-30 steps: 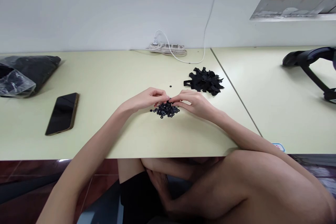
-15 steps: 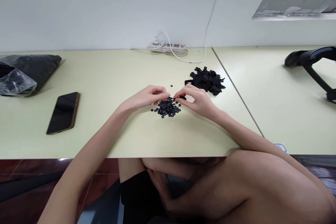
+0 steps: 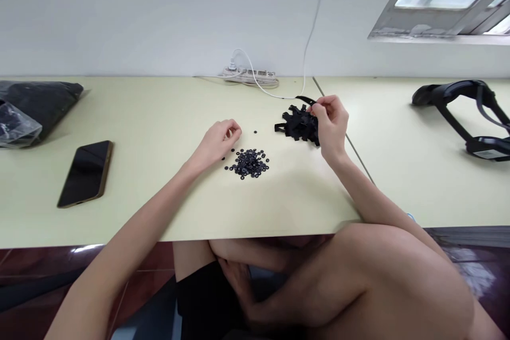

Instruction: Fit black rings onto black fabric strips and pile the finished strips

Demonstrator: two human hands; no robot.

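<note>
One strip (image 3: 305, 100), black, far right, likely light, limp, best taken by an end: right hand (image 3: 333, 121) pinching it; left hand (image 3: 219, 141) curled, hold unclear.

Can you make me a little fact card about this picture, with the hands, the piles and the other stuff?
Left hand: fingers curled, beside the pile of small dark discs; can't tell if it holds anything
Right hand: pinching a black strip by the heap of black pieces
Lone disc: on the table, between left hand and heap
Far left: phone, dark bag
By the wall: power strip
</note>
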